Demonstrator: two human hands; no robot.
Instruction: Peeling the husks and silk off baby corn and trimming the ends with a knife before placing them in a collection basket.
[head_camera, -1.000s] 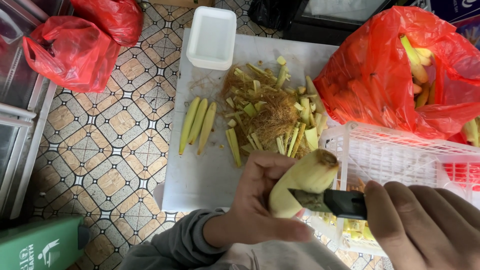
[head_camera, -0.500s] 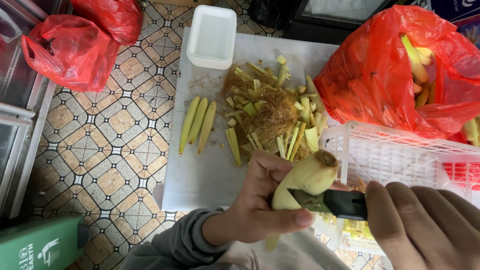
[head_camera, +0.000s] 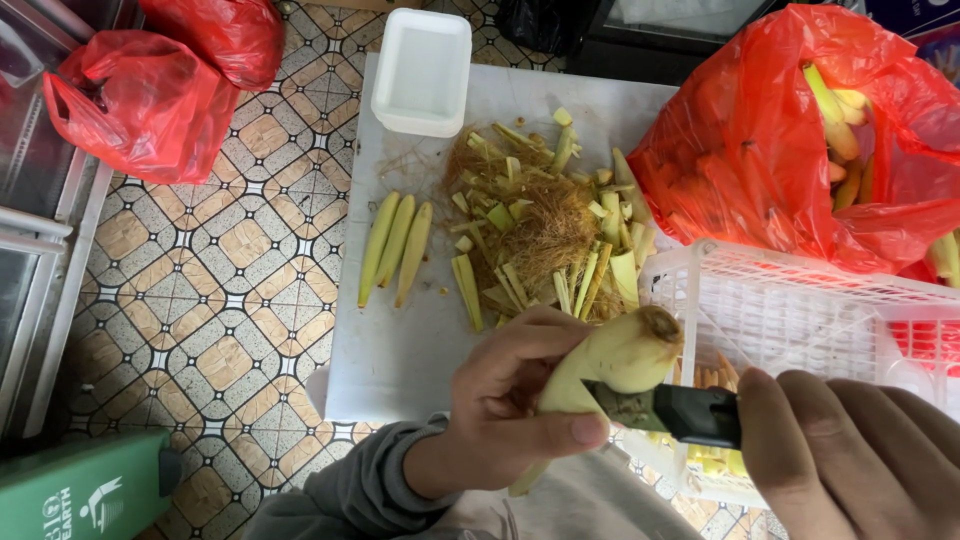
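Note:
My left hand (head_camera: 505, 400) grips a pale yellow-green baby corn ear still in its husk (head_camera: 610, 365), its browned tip pointing right. My right hand (head_camera: 850, 455) holds a black-handled knife (head_camera: 670, 412) whose blade presses into the husk near the ear's middle. Both hands hover over the near edge of a white cutting board (head_camera: 400, 350). On the board lie three peeled baby corns (head_camera: 395, 245) side by side and a heap of husk pieces and brown silk (head_camera: 545, 225).
A white plastic basket (head_camera: 800, 310) stands at the right. Behind it sits a red bag of unpeeled corn (head_camera: 780, 150). A white tray (head_camera: 422, 70) rests at the board's far edge. Two red bags (head_camera: 150, 90) lie on the patterned tile floor; a green box (head_camera: 80, 490) sits bottom left.
The ear has been turned slightly in my left hand and the knife sits a little deeper in the husk. Everything on the board is unchanged.

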